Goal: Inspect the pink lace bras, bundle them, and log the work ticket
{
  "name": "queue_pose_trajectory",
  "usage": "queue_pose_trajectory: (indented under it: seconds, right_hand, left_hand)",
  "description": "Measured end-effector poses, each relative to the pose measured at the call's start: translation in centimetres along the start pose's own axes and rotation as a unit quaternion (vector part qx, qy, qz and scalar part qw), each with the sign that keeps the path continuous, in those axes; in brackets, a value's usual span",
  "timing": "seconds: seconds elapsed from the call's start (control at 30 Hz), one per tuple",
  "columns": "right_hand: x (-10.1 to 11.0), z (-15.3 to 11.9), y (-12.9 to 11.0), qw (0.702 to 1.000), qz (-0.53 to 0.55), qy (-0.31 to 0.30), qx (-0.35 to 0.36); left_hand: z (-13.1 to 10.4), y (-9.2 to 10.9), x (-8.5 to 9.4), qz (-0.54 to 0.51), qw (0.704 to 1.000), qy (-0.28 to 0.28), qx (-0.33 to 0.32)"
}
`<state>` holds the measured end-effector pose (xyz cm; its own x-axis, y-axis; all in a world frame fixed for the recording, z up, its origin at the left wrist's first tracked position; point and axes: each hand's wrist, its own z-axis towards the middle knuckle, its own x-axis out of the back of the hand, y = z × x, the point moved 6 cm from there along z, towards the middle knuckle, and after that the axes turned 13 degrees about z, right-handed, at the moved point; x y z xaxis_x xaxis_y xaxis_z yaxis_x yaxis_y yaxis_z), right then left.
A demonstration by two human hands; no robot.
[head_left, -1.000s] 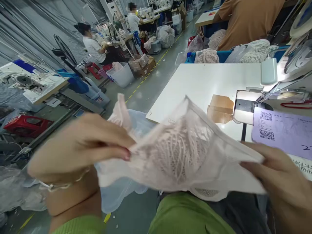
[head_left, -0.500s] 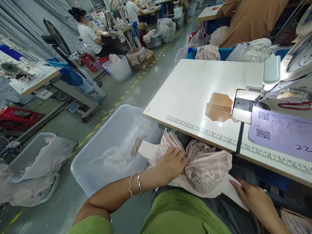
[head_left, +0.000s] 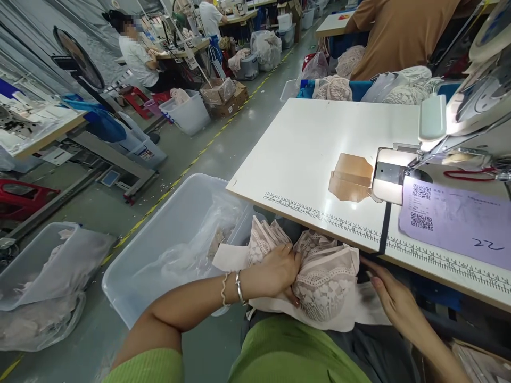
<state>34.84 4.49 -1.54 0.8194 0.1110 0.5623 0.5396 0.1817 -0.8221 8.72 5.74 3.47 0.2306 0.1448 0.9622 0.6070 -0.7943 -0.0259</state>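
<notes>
R hand (head_left: 395,299), now up nr. the surface (head_left: 303,143) edge, looks loose, while L hand (head_left: 277,272) grasps the lace bras (head_left: 325,292) mid-front on the lap (head_left: 353,346): prob. light, soft, snag-prone, best held by band (head_left: 275,306).

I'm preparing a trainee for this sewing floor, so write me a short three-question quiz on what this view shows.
1. Multiple choice: What is the left hand touching? A) A red stool; B) Pale lace cups; C) A cardboard box.
2. True or false: The purple sheet lies on the white table.
3. Fill in the blank: The large clear tub is on the person's ____ side.

Key: 1. B; 2. True; 3. left.
</notes>
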Motion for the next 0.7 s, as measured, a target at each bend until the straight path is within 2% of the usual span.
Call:
queue_pose_trajectory:
  seconds: [0.1, 0.2, 0.3, 0.43, 0.5, 0.57, 0.63, 0.7]
  right_hand:
    - [-2.1, 2.5, -2.2, 0.993, 0.117, -0.016, -0.014]
    - [-3.5, 4.3, -3.3, 0.976, 0.206, -0.042, -0.055]
    - [-3.6, 4.6, -4.0, 0.956, 0.253, -0.119, -0.086]
    - [-2.1, 3.7, -5.6, 0.950, 0.231, -0.210, -0.033]
    - [-1.5, 3.5, -6.4, 0.956, 0.198, -0.218, 0.006]
    - [-1.2, 3.9, -6.8, 0.965, 0.179, -0.192, 0.028]
    - [-1.8, 4.6, -6.7, 0.965, 0.183, -0.189, 0.007]
    - [-3.0, 5.3, -6.4, 0.954, 0.198, -0.223, -0.040]
  left_hand:
    - [0.0, 0.3, -0.2, -0.001, 1.000, 0.010, -0.006]
    - [-0.6, 0.6, -0.3, -0.027, 0.999, 0.006, -0.019]
    - [-1.4, -0.2, 0.8, -0.065, 0.998, -0.016, -0.018]
    - [-1.6, -1.4, 1.8, -0.055, 0.998, -0.038, -0.003]
    - [-1.3, -1.1, 1.6, -0.030, 0.999, -0.030, -0.025]
    - [-1.0, -0.6, 1.3, -0.019, 0.999, -0.012, -0.048]
    - [-0.9, -0.2, 1.2, -0.018, 0.998, 0.001, -0.058]
    - [-1.0, -0.1, 1.2, -0.020, 0.998, 0.001, -0.060]
